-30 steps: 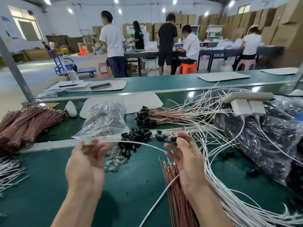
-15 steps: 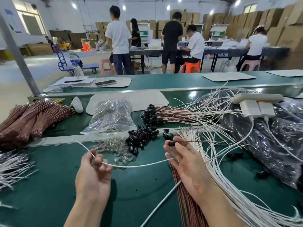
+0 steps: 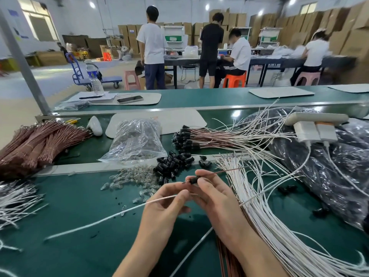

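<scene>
Pinches white wire [image 3: 111, 216] near its end with left hand [image 3: 163, 214]: thumb and forefinger clamped on it, other fingers loosely curled underneath. Trails the rest of that wire down-left across green bench [image 3: 69, 256]. Grips black sleeve [image 3: 194, 179] with right hand [image 3: 217, 202], fingertips closed round it, held above the bench just beside the left fingertips. Has thin brown wire [image 3: 221, 172] sticking out of the sleeve toward the right. Can't tell whether the white wire's tip sits inside the sleeve. Just behind the hands: pile of loose black sleeves [image 3: 173, 163] and small clear bulbs [image 3: 129, 176]. Just beside right forearm: white wire bundle [image 3: 265, 216]. Further back: clear plastic bag [image 3: 137, 140], capped leads [image 3: 199, 138]. Far left: brown wire bundles [image 3: 40, 140].
</scene>
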Tool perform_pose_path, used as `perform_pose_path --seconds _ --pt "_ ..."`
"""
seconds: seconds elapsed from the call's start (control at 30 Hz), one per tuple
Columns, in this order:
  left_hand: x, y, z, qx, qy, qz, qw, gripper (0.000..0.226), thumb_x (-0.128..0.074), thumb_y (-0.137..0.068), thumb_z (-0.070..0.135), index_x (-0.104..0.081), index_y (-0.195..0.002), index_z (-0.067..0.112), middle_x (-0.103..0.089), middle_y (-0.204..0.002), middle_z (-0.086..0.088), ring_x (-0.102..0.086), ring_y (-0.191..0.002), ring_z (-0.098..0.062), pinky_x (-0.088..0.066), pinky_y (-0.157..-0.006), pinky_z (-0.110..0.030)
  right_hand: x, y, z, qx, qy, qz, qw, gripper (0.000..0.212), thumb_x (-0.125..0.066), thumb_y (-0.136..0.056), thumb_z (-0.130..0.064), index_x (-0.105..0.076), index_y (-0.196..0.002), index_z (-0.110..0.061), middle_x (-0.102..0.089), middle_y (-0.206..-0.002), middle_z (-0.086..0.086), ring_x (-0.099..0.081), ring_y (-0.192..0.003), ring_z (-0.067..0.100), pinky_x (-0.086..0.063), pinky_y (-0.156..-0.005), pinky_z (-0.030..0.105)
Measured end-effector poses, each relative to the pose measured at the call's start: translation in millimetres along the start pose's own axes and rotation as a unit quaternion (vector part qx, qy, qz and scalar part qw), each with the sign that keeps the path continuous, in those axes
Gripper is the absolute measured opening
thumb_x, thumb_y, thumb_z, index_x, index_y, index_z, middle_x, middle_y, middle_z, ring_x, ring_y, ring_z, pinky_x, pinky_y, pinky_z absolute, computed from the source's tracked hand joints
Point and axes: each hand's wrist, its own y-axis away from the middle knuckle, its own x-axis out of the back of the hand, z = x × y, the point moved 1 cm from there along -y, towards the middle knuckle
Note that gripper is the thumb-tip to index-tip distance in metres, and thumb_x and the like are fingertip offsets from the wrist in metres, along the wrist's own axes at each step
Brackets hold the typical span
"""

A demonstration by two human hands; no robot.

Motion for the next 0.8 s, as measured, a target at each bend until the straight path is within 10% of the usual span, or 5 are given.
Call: perform_pose_path --seconds 0.3,0.8 --pt "18.2 -19.0 3.5 0.066 0.288 0.131 0.946 0.028 -0.067 -0.074 0.003 -0.072 -0.101 -0.001 -0.077 -0.097 -0.017 -0.076 -0.082 -0.021 -0.059 -0.068 -0.019 13.2 -6.0 -13.8 0.004 -0.116 0.092 0.989 0.024 -0.049 -0.099 0.003 -0.066 -0.113 -0.008 -0.074 -0.109 0.019 -0.074 -0.095 0.029 -0.062 -0.078 0.033" --pt "23.7 -24.5 2.0 0.079 0.326 0.155 0.929 0.023 -0.068 -0.077 0.009 -0.068 -0.098 0.0 -0.077 -0.087 -0.013 -0.076 -0.073 -0.018 -0.059 -0.063 -0.019 7.9 -3.7 -7.9 -0.039 -0.106 0.061 0.992 0.032 -0.065 -0.082 -0.008 -0.066 -0.114 -0.005 -0.073 -0.109 0.022 -0.075 -0.096 0.029 -0.062 -0.077 0.031"
